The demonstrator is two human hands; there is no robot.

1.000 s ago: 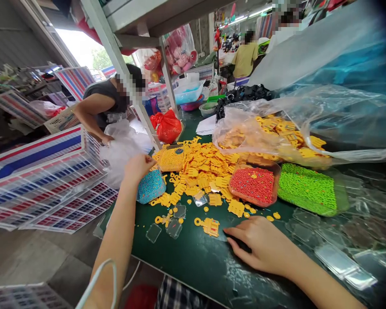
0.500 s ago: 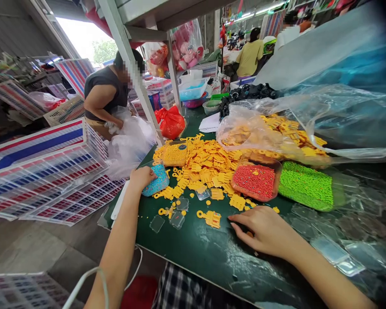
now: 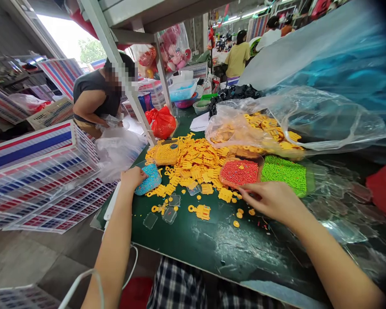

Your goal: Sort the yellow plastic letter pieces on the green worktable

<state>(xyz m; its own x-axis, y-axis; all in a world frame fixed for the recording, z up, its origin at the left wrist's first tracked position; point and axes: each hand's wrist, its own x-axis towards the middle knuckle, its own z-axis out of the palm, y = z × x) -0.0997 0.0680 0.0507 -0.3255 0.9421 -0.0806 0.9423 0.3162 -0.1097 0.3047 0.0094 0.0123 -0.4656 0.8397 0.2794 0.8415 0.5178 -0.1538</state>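
Head view shows, on the green tabletop point(image 3: 193, 246), a yellow ringed piece point(image 3: 203, 212) lying flat between the hands, and just beyond it the right hand point(image 3: 270, 199), fingers loosely apart near the red beads point(image 3: 239, 172). Fingers of the left hand point(image 3: 132, 178) bend down at the blue beads point(image 3: 150, 177), whether pinching any I cannot tell; picking out beads seems the step in hand, the next move calling for a small, sure pinch. Farther back lie heaped yellow pieces point(image 3: 199, 155) and a clear bag point(image 3: 223, 128), with no brand, label or writing legible.
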